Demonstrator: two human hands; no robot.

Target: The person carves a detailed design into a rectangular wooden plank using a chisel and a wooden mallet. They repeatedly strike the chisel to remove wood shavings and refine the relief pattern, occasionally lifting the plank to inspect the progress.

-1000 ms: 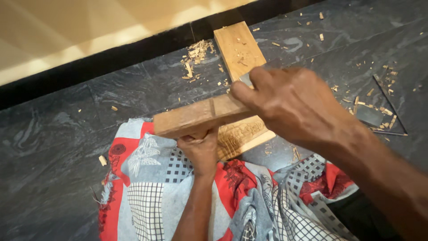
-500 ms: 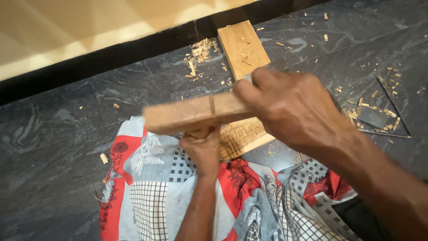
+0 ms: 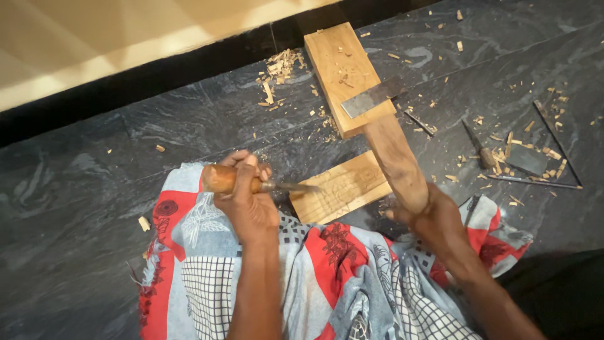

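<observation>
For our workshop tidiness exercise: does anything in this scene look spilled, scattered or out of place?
Yes. Wood chips lie scattered over the dark floor, thickest beside the long plank, and thin metal tools lie loose among them at right. The carved board sits askew by the patterned cloth.

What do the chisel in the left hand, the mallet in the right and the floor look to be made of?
The chisel: smooth brown wooden handle, thin grey blade that looks like metal. The mallet: plain unpainted wood with visible grain. The floor: dark grey veined slabs with a slight sheen, probably polished stone.
</observation>
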